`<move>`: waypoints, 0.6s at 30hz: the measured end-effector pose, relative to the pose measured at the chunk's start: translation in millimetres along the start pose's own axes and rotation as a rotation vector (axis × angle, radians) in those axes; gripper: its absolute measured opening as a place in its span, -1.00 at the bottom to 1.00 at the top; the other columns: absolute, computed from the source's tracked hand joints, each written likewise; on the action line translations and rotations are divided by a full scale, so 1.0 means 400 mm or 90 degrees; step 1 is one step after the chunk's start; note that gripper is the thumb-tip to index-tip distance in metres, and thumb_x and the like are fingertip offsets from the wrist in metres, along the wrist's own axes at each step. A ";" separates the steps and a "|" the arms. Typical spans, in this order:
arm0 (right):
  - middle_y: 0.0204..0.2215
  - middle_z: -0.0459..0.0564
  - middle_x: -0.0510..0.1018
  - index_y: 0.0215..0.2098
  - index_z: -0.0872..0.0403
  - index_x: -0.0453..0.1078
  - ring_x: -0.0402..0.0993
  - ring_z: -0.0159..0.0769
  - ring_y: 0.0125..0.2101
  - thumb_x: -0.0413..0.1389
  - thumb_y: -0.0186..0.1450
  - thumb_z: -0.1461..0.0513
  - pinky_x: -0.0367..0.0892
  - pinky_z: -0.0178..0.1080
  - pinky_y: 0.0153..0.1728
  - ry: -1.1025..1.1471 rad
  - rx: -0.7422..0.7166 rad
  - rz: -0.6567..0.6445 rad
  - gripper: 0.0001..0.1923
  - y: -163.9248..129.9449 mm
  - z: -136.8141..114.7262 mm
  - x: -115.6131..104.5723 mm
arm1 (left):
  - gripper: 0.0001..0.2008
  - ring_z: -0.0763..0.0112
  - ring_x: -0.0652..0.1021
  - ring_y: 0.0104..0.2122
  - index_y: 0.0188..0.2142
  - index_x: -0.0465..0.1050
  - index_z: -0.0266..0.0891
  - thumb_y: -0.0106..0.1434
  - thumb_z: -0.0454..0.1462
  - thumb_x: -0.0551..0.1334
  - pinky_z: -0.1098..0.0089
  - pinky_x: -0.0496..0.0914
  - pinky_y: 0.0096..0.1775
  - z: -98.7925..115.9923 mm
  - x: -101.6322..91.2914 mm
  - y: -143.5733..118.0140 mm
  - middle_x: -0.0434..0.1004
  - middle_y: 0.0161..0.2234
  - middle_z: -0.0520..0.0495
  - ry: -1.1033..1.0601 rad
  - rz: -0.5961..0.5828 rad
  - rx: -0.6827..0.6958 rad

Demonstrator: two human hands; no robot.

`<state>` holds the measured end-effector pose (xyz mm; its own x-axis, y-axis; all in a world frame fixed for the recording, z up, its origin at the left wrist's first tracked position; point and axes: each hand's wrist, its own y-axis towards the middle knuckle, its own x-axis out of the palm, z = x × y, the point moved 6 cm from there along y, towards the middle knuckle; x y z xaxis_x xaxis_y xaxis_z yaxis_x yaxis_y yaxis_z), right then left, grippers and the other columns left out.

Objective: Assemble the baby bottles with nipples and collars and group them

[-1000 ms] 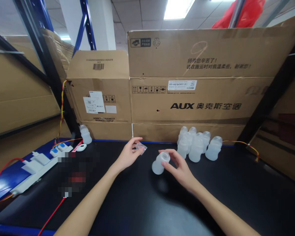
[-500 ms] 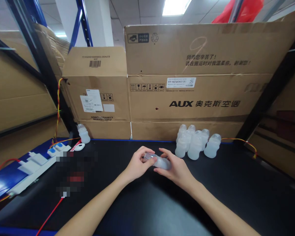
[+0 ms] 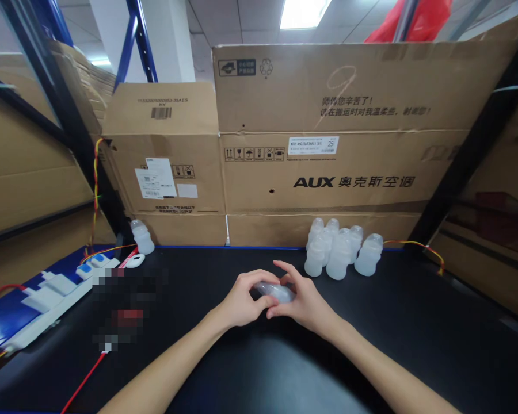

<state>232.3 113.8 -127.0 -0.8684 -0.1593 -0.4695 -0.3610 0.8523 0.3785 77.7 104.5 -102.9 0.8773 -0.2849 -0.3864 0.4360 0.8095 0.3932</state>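
Observation:
Between my two hands a small translucent white bottle (image 3: 280, 292) lies on its side, just above the black tabletop. My left hand (image 3: 249, 296) is closed around its clear cap end, thumb at the front and fingers over the top. My right hand (image 3: 304, 299) grips the other end between thumb and fingers, with the index finger raised. Fingers hide much of the bottle. Several bottles of the same kind (image 3: 339, 256) stand upright in a group behind and to the right. One more bottle (image 3: 142, 237) stands alone at the far left.
Large cardboard sheets (image 3: 259, 190) wall off the back of the black table (image 3: 198, 368). On the left lie a white power strip (image 3: 64, 293) with plugs, a red cable (image 3: 84, 382) and a blurred-out item. Dark shelf posts (image 3: 453, 149) rise at both sides.
Both hands have shifted slightly downward and closed in around the bottle, covering more of it. The whole view has moved a little. The standing bottles remain in place.

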 end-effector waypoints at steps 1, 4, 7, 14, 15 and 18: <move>-0.26 -0.06 0.54 0.34 0.00 0.14 0.54 -0.25 -0.25 0.53 -0.09 -0.07 0.46 -0.27 -0.19 0.049 0.010 0.002 0.15 0.003 0.002 0.001 | -0.67 0.27 0.60 -0.10 -0.04 0.52 -0.17 0.18 -0.27 0.40 0.28 0.50 -0.01 0.007 -0.002 0.000 0.59 -0.07 -0.12 -0.017 0.008 0.010; -0.25 -0.05 0.54 0.30 0.00 0.14 0.53 -0.27 -0.31 0.55 -0.15 -0.03 0.48 -0.27 -0.25 0.197 0.033 0.006 0.16 0.012 0.004 0.008 | -0.25 0.29 0.60 -0.10 0.20 0.25 -0.07 0.07 -0.23 0.50 0.30 0.52 -0.04 0.004 -0.024 0.003 0.51 -0.01 -0.13 -0.084 0.103 0.029; -0.20 -0.03 0.54 0.24 -0.02 0.18 0.55 -0.28 -0.32 0.55 -0.13 0.02 0.50 -0.26 -0.26 0.285 0.043 0.038 0.07 0.024 0.015 0.004 | -0.03 0.37 0.59 -0.18 0.24 0.14 -0.02 -0.08 -0.17 0.59 0.36 0.53 -0.16 -0.034 -0.058 0.013 0.42 0.05 -0.12 -0.100 0.209 0.027; -0.28 -0.02 0.58 0.12 0.05 0.19 0.56 -0.31 -0.43 0.49 -0.02 -0.03 0.46 -0.31 -0.38 0.373 0.133 0.082 -0.10 0.045 0.087 -0.018 | -0.50 0.39 0.57 -0.31 0.03 0.43 -0.17 0.15 -0.07 0.44 0.42 0.45 -0.29 -0.103 -0.051 0.032 0.59 -0.22 -0.06 -0.052 0.159 -0.067; -0.25 0.00 0.57 0.12 0.04 0.19 0.56 -0.32 -0.42 0.49 0.00 -0.02 0.47 -0.31 -0.37 0.375 0.124 0.077 -0.13 0.046 0.088 -0.017 | -0.53 0.37 0.58 -0.28 0.04 0.43 -0.18 0.21 -0.06 0.39 0.41 0.45 -0.27 -0.103 -0.039 0.030 0.60 -0.22 -0.07 -0.067 0.139 -0.077; -0.12 0.03 0.54 0.13 0.04 0.22 0.57 -0.33 -0.34 0.47 0.06 0.01 0.51 -0.27 -0.27 0.369 0.074 0.075 -0.20 0.045 0.077 -0.017 | -0.58 0.35 0.60 -0.23 0.09 0.42 -0.16 0.31 -0.05 0.29 0.37 0.47 -0.21 -0.090 -0.012 0.024 0.62 -0.13 -0.11 -0.089 0.107 -0.076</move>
<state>242.2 145.5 -141.5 -0.9558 -0.2783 0.0947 -0.2398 0.9243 0.2969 70.6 132.1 -127.5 0.9584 -0.2024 -0.2012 0.2619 0.9038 0.3384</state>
